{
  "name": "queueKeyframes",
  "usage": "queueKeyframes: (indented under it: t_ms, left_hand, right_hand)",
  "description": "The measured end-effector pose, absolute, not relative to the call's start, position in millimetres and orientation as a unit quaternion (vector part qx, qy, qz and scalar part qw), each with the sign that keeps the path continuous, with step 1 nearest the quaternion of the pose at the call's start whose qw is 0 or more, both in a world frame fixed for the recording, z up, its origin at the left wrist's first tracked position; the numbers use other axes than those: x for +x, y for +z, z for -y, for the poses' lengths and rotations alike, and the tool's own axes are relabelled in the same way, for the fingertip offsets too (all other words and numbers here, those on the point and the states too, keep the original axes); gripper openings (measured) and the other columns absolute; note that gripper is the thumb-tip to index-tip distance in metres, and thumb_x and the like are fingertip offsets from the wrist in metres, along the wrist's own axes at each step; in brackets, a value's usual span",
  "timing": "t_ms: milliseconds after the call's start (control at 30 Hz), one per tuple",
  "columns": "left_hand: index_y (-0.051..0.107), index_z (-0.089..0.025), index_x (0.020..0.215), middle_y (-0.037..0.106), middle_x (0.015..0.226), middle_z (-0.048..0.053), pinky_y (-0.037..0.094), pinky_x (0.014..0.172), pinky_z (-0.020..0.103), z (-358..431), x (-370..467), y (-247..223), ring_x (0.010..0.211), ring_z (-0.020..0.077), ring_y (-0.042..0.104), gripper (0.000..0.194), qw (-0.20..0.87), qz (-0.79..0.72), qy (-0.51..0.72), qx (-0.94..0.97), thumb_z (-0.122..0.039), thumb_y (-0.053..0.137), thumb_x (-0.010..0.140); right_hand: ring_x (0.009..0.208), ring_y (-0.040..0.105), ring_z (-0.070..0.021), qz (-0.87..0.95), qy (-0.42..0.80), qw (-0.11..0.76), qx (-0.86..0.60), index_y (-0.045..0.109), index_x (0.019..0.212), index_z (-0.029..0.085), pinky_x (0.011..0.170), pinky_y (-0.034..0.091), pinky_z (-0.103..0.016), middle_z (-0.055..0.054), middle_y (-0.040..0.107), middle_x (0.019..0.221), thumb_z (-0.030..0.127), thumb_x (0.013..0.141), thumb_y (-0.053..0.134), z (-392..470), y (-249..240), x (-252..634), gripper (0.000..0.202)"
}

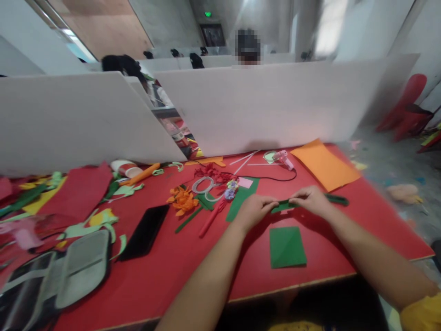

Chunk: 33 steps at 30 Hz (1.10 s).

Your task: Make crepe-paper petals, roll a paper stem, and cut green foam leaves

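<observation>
My left hand [257, 210] and my right hand [312, 201] both pinch a narrow green piece [283, 205], which looks like folded felt or paper, just above the red tabletop. The fingers of both hands are closed on its two ends. Nearer to me lies a flat green square [287, 247] with a crease across it. Beyond my right hand a dark green handle [336, 199], perhaps of scissors, sticks out, its other end hidden. Left of my left hand, a larger green sheet [237, 202] lies partly under a small pink slip [245, 183].
A pink glue gun [284, 159] with a black cord stands at the back, near an orange sheet [325, 164]. To the left are orange petals [182, 201], a red stick [210, 221], a black phone-like slab [144, 233] and an open zip case [84, 266]. White panels [262, 110] border the table.
</observation>
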<state>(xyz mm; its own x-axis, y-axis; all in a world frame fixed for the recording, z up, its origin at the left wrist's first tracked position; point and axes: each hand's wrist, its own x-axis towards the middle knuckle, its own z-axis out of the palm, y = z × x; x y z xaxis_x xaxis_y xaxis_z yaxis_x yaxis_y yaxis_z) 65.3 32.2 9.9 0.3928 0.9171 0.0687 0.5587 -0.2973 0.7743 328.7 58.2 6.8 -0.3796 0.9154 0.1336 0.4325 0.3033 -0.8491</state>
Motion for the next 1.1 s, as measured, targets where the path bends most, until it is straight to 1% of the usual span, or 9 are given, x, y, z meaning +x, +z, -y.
queueKeyframes:
  t_ms: [100,233,467,600,667,733,867,967,1100]
  left_hand:
    - [0.088,-0.026,0.107,0.084,0.097,0.007,0.040,0.070,0.029,-27.4,71.7,9.5,0.082,0.0223,0.070,0.035,0.291,-0.487,0.244,0.787,-0.046,0.059,0.102]
    - [0.088,-0.027,0.102,0.083,0.094,0.008,0.040,0.072,0.030,-20.5,81.9,9.0,0.085,0.0228,0.071,0.034,0.212,-0.492,0.238,0.810,-0.045,0.059,0.103]
    - [0.087,-0.028,0.104,0.083,0.099,0.008,0.043,0.077,0.031,-19.0,80.2,11.6,0.094,0.0242,0.073,0.037,0.187,-0.479,0.239,0.824,-0.048,0.056,0.107]
    - [0.087,-0.027,0.103,0.083,0.097,0.007,0.044,0.076,0.030,-21.2,77.1,12.4,0.091,0.0227,0.073,0.035,0.168,-0.489,0.247,0.819,-0.045,0.057,0.106]
    - [0.087,-0.027,0.101,0.084,0.097,0.006,0.046,0.077,0.030,-24.2,74.6,11.6,0.090,0.0223,0.074,0.032,0.178,-0.499,0.271,0.804,-0.042,0.059,0.105]
    - [0.086,-0.026,0.100,0.084,0.098,0.005,0.049,0.078,0.030,-28.2,71.7,10.0,0.089,0.0220,0.075,0.029,0.217,-0.505,0.306,0.778,-0.040,0.061,0.103]
    - [0.086,-0.024,0.106,0.085,0.100,0.004,0.053,0.079,0.029,-33.5,68.8,6.4,0.088,0.0218,0.077,0.026,0.303,-0.491,0.347,0.739,-0.037,0.064,0.099]
    - [0.086,-0.025,0.112,0.085,0.106,0.005,0.053,0.080,0.030,-31.5,70.6,6.8,0.092,0.0233,0.077,0.028,0.314,-0.482,0.328,0.750,-0.035,0.064,0.098]
    - [0.087,-0.026,0.110,0.085,0.105,0.008,0.053,0.079,0.031,-24.8,75.6,10.4,0.091,0.0253,0.077,0.029,0.294,-0.473,0.281,0.781,-0.039,0.064,0.098]
  right_hand:
    - [0.081,0.075,-0.0240,0.793,0.311,0.312,-0.422,0.087,0.093,0.022,0.074,0.056,-0.033,-0.008,0.082,0.089,0.031,0.085,0.079,-51.6,8.9,320.2,0.014]
    - [0.077,0.072,-0.0222,0.804,0.301,0.320,-0.399,0.086,0.089,0.022,0.072,0.053,-0.033,-0.007,0.080,0.085,0.034,0.092,0.075,-48.6,1.3,312.7,0.016]
    - [0.071,0.070,-0.0215,0.784,0.318,0.338,-0.413,0.087,0.084,0.023,0.069,0.051,-0.033,-0.006,0.079,0.076,0.036,0.090,0.077,-53.5,-8.3,313.9,0.017]
    - [0.074,0.072,-0.0227,0.765,0.329,0.354,-0.426,0.086,0.086,0.022,0.070,0.054,-0.034,-0.007,0.081,0.080,0.040,0.089,0.077,-54.5,-6.9,315.2,0.020]
    - [0.076,0.074,-0.0249,0.749,0.337,0.368,-0.437,0.086,0.086,0.022,0.072,0.056,-0.036,-0.008,0.082,0.083,0.040,0.087,0.078,-57.4,-7.2,317.7,0.020]
    - [0.077,0.075,-0.0268,0.726,0.353,0.387,-0.446,0.085,0.086,0.022,0.074,0.057,-0.039,-0.010,0.082,0.084,0.041,0.086,0.078,-61.2,-8.3,320.5,0.020]
    - [0.075,0.075,-0.0274,0.696,0.391,0.403,-0.449,0.084,0.086,0.023,0.074,0.058,-0.042,-0.010,0.082,0.083,0.042,0.085,0.078,-64.6,-10.8,321.9,0.020]
    - [0.074,0.074,-0.0257,0.704,0.396,0.388,-0.444,0.084,0.086,0.023,0.073,0.058,-0.040,-0.009,0.081,0.082,0.039,0.085,0.077,-61.0,-8.3,319.0,0.018]
    - [0.076,0.072,-0.0231,0.758,0.359,0.355,-0.414,0.084,0.089,0.024,0.071,0.056,-0.036,-0.007,0.080,0.086,0.034,0.088,0.075,-52.1,0.8,314.3,0.014]
